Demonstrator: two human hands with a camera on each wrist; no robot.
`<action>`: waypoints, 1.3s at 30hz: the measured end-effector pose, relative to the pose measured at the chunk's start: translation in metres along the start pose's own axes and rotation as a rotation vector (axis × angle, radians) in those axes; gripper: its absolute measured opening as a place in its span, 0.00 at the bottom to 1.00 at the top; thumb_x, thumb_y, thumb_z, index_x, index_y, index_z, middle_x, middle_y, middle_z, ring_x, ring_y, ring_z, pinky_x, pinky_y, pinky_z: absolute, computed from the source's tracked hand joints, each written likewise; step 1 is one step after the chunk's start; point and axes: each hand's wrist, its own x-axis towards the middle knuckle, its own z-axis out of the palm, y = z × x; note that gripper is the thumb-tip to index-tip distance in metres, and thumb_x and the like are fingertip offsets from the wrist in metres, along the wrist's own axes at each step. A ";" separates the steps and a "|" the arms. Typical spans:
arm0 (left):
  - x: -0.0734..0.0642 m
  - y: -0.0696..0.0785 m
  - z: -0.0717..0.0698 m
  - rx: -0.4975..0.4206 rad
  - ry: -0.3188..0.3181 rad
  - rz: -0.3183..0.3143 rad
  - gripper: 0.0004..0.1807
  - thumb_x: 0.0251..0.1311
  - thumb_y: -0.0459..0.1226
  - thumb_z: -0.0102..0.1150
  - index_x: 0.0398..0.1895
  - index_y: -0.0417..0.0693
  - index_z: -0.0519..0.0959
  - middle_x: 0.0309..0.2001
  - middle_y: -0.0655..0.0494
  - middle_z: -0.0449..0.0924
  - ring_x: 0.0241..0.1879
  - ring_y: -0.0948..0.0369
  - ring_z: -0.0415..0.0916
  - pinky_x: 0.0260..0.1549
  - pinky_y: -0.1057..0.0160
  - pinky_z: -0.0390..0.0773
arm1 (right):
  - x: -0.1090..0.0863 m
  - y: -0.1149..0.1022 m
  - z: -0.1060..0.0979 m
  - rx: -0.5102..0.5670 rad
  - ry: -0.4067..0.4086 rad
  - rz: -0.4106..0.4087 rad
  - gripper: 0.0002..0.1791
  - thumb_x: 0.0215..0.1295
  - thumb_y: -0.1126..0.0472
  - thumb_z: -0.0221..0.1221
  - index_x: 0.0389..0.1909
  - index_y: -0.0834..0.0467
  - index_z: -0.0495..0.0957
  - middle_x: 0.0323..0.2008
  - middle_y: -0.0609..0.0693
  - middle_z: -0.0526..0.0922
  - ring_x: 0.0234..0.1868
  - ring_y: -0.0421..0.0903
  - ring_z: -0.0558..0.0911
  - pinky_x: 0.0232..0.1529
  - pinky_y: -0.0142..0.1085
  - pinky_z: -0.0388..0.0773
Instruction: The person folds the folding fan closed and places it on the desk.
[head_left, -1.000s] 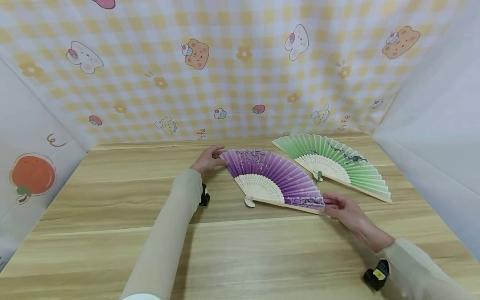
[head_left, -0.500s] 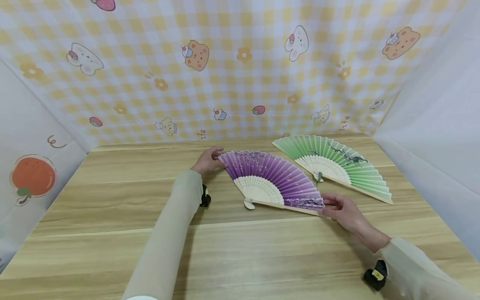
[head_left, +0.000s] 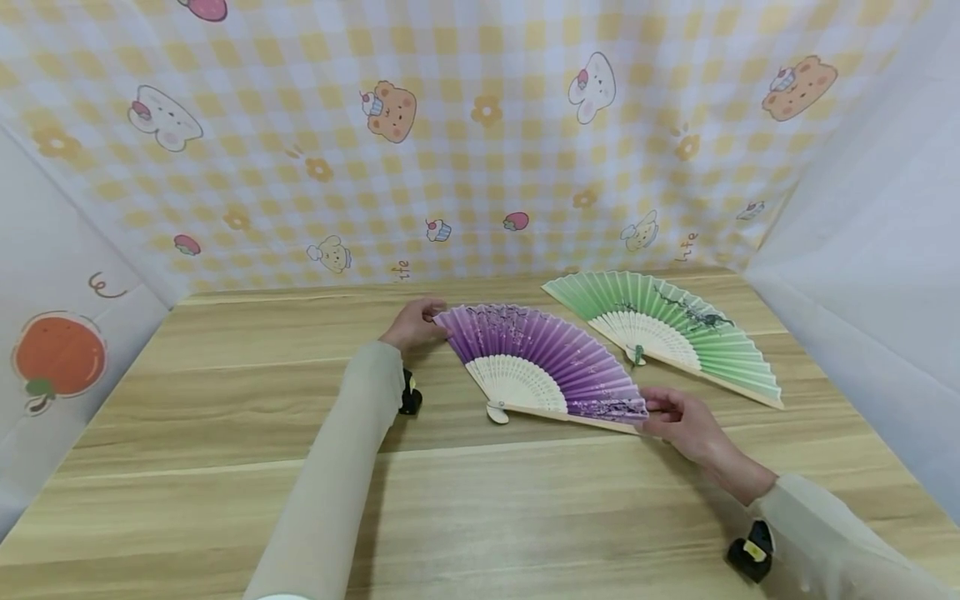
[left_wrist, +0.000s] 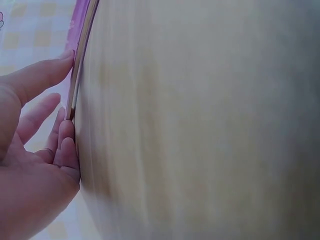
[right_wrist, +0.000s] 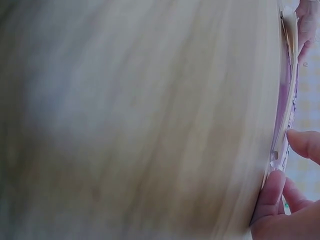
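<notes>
A purple folding fan [head_left: 536,346], spread wide with blossom print and pale slatted ribs, lies low over the wooden table. My left hand [head_left: 415,324] holds its far left corner; in the left wrist view the thumb [left_wrist: 50,72] presses against the outer rib, with the other fingers curled at its end. At the lower right corner my right hand [head_left: 690,429] pinches the near guard stick, its thumb [right_wrist: 304,144] on the stick and its fingers under the tip. Behind and to the right lies a green folding fan [head_left: 727,346], also spread, with a dark branch print.
The wood-grain table [head_left: 487,517] runs back to a yellow checked cloth [head_left: 480,175] with cartoon prints. White cloth walls [head_left: 862,208] stand at both sides. A black wrist device [head_left: 752,552] sits by the right sleeve, and another [head_left: 410,393] by the left.
Both hands and the purple fan have shifted very slightly to the left and toward me. The green fan lies where it was.
</notes>
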 end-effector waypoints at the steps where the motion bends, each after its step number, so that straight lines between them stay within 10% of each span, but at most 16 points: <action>1: 0.000 0.000 0.000 0.006 -0.004 0.000 0.31 0.47 0.29 0.61 0.58 0.39 0.65 0.51 0.42 0.68 0.47 0.52 0.65 0.48 0.58 0.68 | 0.000 0.000 0.000 -0.006 0.003 0.001 0.29 0.52 0.67 0.60 0.55 0.72 0.63 0.44 0.64 0.72 0.35 0.43 0.73 0.30 0.28 0.74; 39: -0.003 0.002 0.002 0.015 -0.022 -0.035 0.28 0.50 0.37 0.61 0.56 0.39 0.67 0.54 0.41 0.64 0.52 0.49 0.62 0.53 0.54 0.64 | 0.000 0.003 0.001 -0.075 0.026 -0.076 0.26 0.50 0.72 0.59 0.52 0.77 0.65 0.36 0.60 0.75 0.29 0.37 0.73 0.26 0.26 0.74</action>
